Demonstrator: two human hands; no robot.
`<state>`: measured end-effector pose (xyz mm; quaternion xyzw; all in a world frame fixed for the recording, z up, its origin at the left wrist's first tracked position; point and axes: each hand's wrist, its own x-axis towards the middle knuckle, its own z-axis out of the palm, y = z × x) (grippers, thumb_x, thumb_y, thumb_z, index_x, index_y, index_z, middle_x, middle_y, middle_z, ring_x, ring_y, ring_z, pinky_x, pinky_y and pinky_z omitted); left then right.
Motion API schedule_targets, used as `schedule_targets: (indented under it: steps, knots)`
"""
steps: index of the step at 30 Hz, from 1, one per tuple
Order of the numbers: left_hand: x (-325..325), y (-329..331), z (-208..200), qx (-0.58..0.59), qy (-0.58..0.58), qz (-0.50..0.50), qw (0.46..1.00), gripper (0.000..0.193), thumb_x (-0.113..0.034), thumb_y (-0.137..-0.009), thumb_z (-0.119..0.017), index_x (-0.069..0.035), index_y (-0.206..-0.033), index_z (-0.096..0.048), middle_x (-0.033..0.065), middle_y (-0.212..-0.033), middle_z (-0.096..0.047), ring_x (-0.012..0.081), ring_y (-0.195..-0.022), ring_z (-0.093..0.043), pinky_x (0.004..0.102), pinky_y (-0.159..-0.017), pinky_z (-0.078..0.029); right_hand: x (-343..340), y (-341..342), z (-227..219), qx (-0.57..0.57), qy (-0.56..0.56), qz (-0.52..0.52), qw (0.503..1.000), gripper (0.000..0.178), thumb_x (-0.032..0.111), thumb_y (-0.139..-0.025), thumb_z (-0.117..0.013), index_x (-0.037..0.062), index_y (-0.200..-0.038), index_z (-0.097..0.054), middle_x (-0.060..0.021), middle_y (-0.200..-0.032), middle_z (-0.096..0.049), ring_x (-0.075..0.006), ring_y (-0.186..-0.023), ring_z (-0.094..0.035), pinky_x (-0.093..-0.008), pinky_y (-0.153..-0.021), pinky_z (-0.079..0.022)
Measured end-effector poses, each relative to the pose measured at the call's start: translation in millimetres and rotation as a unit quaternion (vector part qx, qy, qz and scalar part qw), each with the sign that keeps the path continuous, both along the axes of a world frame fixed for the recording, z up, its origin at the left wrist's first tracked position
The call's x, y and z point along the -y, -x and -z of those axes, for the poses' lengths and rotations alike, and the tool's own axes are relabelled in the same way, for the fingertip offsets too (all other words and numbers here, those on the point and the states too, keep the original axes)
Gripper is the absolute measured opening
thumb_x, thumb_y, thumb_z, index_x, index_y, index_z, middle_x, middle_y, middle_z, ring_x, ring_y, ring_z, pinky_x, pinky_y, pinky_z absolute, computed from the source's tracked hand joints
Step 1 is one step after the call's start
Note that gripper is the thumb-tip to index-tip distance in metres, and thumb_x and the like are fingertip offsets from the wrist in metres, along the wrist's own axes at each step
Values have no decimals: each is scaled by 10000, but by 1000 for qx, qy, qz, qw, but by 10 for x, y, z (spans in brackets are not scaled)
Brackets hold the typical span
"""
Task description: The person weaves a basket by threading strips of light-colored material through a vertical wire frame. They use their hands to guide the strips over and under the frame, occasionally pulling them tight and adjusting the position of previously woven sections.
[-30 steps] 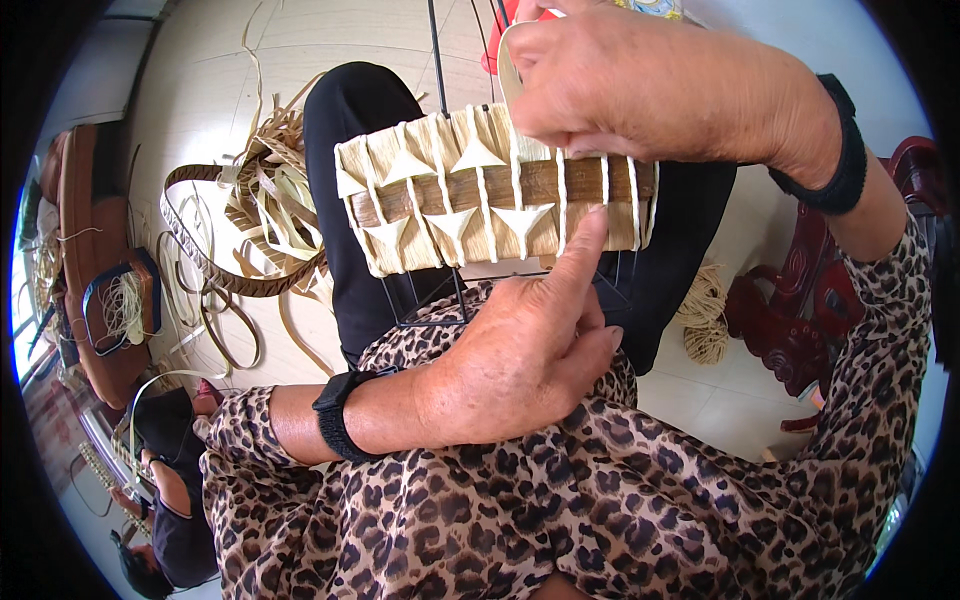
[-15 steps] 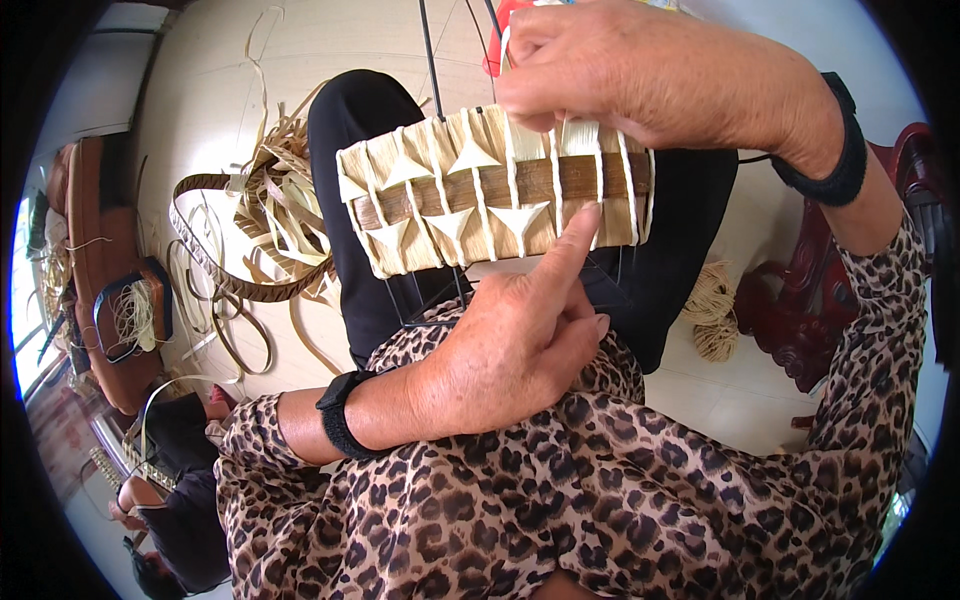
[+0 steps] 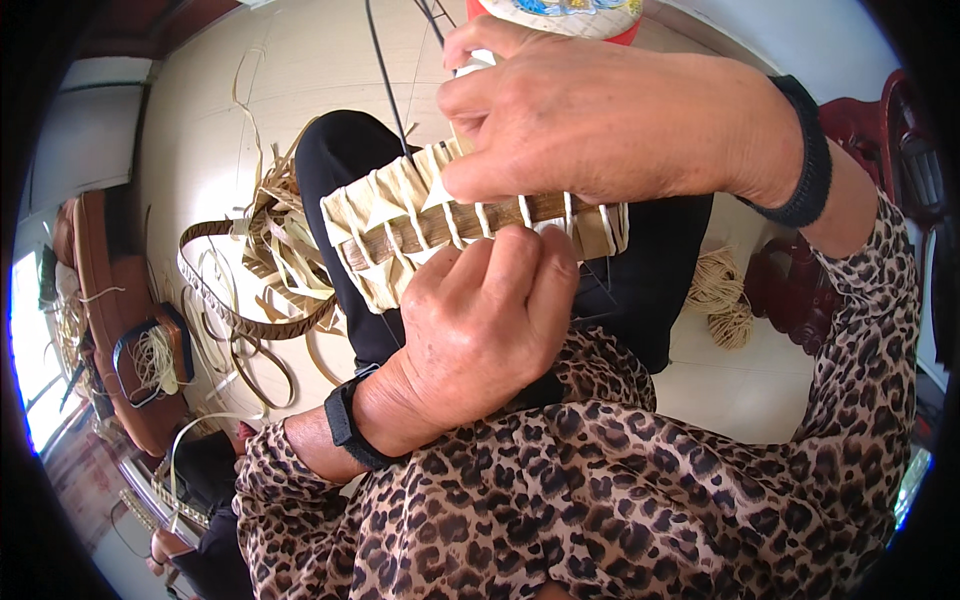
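A basket-like piece lies across my lap, its side wrapped in pale plant-fibre strips [image 3: 350, 205], with a brown band [image 3: 380, 240] along the middle. Twisted white strands cross that band at intervals, and black wire rods [image 3: 390, 85] stand out of the piece. My left hand [image 3: 490, 310] is closed against the near side, fingertips bent onto the strands by the band; what they pinch is hidden. Over the far edge is my right hand [image 3: 620, 120], fingers curled round a pale strip [image 3: 478, 62] that shows between them. Each wrist has a black band.
Loose fibre strips [image 3: 275, 220] and a brown braided band [image 3: 205, 235] lie on the floor at left. A bundle of tan cord [image 3: 720, 290] lies at right beside dark red carved furniture [image 3: 790, 300]. A red tub with a patterned lid [image 3: 570, 15] stands beyond. Another person sits lower left.
My left hand has gone from a pointing finger to bent fingers pressed on the piece. My right hand has come lower and leftward, and the piece has tipped so its far side shows less.
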<state>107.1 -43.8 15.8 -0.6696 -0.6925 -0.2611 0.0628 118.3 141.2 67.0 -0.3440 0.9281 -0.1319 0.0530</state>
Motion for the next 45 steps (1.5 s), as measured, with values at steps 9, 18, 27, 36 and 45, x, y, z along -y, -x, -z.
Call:
schedule_targets:
  steps: [9,18,27,36,45]
  knots:
    - [-121,135,41,-109,24,-5,994,83,-51,-655,-603,9,-712,-591,43,-655,-433,124,-499,-464,261,-402,-353,27,39,182,-49,7,51,997,49,115,-734,-609,126,-781,-597,-20,-839,-581,-210,-953,-509,-359,-908,-370]
    - [-137,275,108,-136,-20,55,989,70,-66,-613,-583,-45,-602,-517,32,-628,-375,125,-494,-416,265,-412,-310,-3,-20,408,-129,64,85,986,166,94,-765,-594,90,-928,-625,-44,-940,-621,-193,-968,-558,-359,-935,-387]
    - [130,-17,-95,-22,-16,119,993,79,31,-665,-611,26,-724,-558,14,-632,-435,57,-460,-390,221,-352,-286,141,-716,589,-217,175,297,913,190,5,-779,-596,39,-960,-640,-72,-1055,-611,-214,-1043,-535,-383,-966,-415]
    - [202,-69,-231,130,22,214,968,157,-12,-588,-648,14,-691,-533,23,-636,-424,83,-469,-436,244,-365,-323,597,-1190,608,-183,167,390,887,195,48,-704,-666,65,-899,-662,-51,-1021,-620,-223,-1020,-555,-356,-846,-444]
    - [82,293,141,126,-43,18,991,518,-190,-726,-742,3,-1164,-544,175,-1120,-561,275,-981,-569,383,-781,-484,617,-1333,667,-135,205,405,881,203,59,-675,-686,67,-877,-663,-36,-995,-660,-221,-1036,-577,-340,-834,-456]
